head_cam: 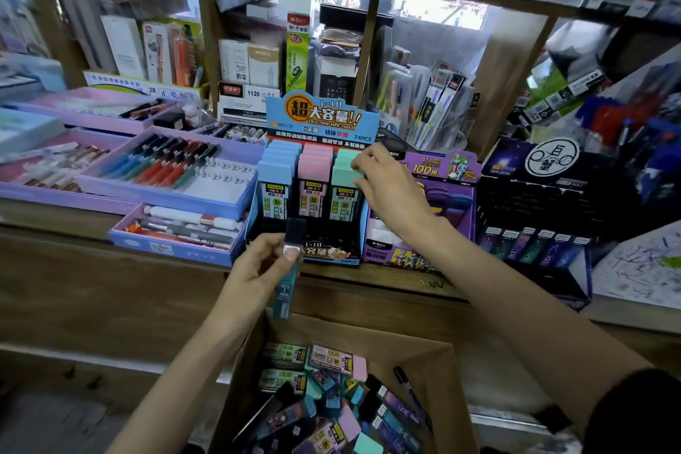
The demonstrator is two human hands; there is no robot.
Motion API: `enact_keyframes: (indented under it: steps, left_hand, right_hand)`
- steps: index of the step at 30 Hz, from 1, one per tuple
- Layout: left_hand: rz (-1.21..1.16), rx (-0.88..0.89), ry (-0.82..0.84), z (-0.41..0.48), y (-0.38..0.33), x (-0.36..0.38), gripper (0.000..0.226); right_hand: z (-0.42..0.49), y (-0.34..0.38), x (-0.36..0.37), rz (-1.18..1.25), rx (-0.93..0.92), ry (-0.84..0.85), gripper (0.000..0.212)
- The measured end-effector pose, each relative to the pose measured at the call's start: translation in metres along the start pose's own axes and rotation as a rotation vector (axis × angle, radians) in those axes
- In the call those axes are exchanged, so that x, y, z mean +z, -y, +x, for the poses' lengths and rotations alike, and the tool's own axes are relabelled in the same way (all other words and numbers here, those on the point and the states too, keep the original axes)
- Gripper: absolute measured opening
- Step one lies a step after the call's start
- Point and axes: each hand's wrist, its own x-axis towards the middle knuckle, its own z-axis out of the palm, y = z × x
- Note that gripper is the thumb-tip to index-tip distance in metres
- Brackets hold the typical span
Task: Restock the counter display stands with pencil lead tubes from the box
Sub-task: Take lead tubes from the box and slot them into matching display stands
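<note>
A blue display stand (254, 217) on the wooden counter holds three rows of lead tubes with blue, pink and mint caps. My right hand (390, 184) rests on the front mint-capped tube (344, 177) in the right row, fingers closed on its cap. My left hand (258, 265) holds a slim dark teal lead tube (289, 276) upright just in front of the stand. Below, an open cardboard box (423, 354) is full of several loose lead tubes in mixed colours.
A purple stand (457, 173) and a black stand of dark tubes (534, 243) sit to the right of the blue one. Purple pen trays (177, 195) lie to the left. Shelves of packaged stationery rise behind. The counter edge (110, 269) runs in front.
</note>
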Motion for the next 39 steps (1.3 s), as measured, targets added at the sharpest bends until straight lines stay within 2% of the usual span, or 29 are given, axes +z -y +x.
enact_keyframes:
  steps: [4, 7, 10, 13, 16, 19, 23, 28, 34, 39]
  left_hand:
    - [0.002, 0.006, 0.024, -0.001, -0.003, 0.004, 0.010]
    - [0.000, 0.015, 0.037, 0.000, -0.005, 0.012, 0.010]
    - [0.018, 0.027, 0.050, 0.002, -0.009, 0.027, 0.008]
    - [0.031, 0.061, 0.101, 0.003, -0.015, 0.049, 0.008]
    - [0.040, 0.121, 0.186, 0.003, -0.022, 0.075, 0.011]
    - [0.082, 0.163, 0.251, 0.005, -0.025, 0.100, 0.005]
    - [0.172, 0.202, 0.285, 0.010, -0.030, 0.131, 0.012]
    - [0.624, 0.406, 0.264, 0.025, -0.027, 0.163, 0.030]
    - [0.885, 0.413, 0.230, 0.046, -0.010, 0.193, 0.044]
    - [1.138, 0.401, 0.137, 0.044, 0.016, 0.212, 0.054]
  right_hand:
    - [0.001, -0.002, 0.001, -0.039, 0.008, 0.009, 0.024]
    - [-0.010, 0.001, -0.005, 0.054, 0.020, -0.034, 0.030]
    - [-0.036, 0.013, -0.016, 0.390, 0.136, -0.060, 0.026]
    - [-0.062, 0.020, -0.026, 0.730, 0.263, 0.074, 0.015]
    - [-0.085, 0.016, -0.034, 0.830, 0.318, 0.045, 0.010]
    - [-0.104, 0.001, -0.045, 0.819, 0.355, -0.041, 0.013]
    - [-0.123, -0.035, -0.071, 0.835, 0.414, -0.143, 0.017]
    - [-0.146, -0.099, -0.113, 0.713, 0.478, -0.311, 0.017]
    - [-0.163, -0.148, -0.116, 0.603, 0.520, -0.339, 0.012]
    - [-0.167, -0.158, -0.097, 0.584, 0.474, -0.263, 0.015]
